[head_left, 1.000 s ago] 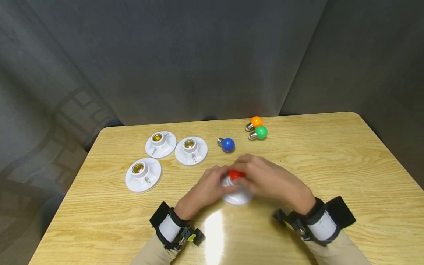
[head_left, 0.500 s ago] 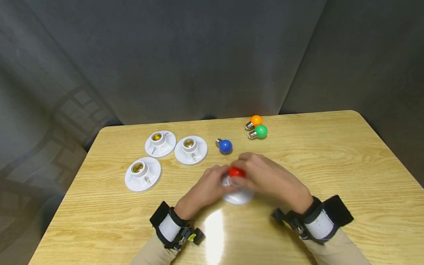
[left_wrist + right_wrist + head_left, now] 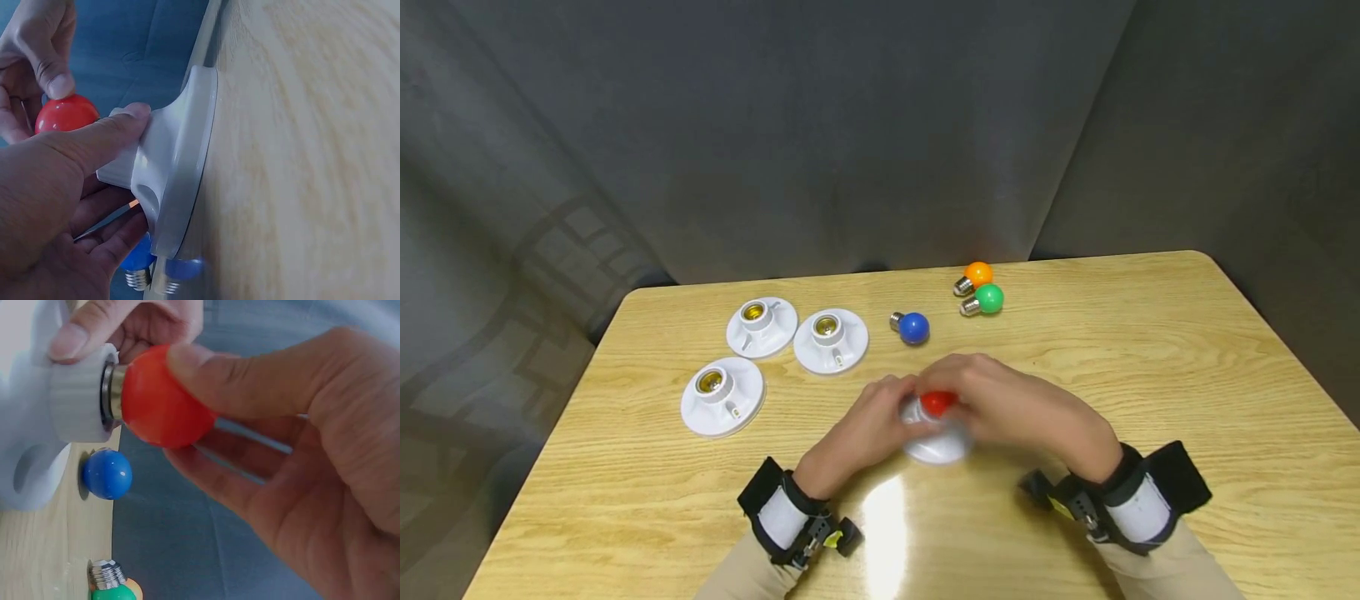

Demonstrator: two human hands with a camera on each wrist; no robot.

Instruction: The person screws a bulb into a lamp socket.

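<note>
In the head view my left hand (image 3: 868,421) holds a white lamp socket (image 3: 936,448) on the table, its thumb and fingers around the raised collar. A red light bulb (image 3: 159,403) sits in that socket's mouth, and a band of its metal base shows between the red globe and the collar in the right wrist view. My right hand (image 3: 1015,408) pinches the red globe between thumb and fingers. Beyond the hands lies a blue bulb (image 3: 914,328) on its side. Part of the red bulb is hidden by my fingers in the head view.
Three more white lamp sockets stand at the left: a back one (image 3: 762,327), a middle one (image 3: 831,342) and a front one (image 3: 723,397). An orange bulb (image 3: 979,273) and a green bulb (image 3: 989,298) lie near the table's back edge, before a dark curtain (image 3: 850,142).
My right hand has shifted and turned a little about the red bulb, first leftward, then back right. The blue bulb has rocked slightly. My left hand stays on the socket.
</note>
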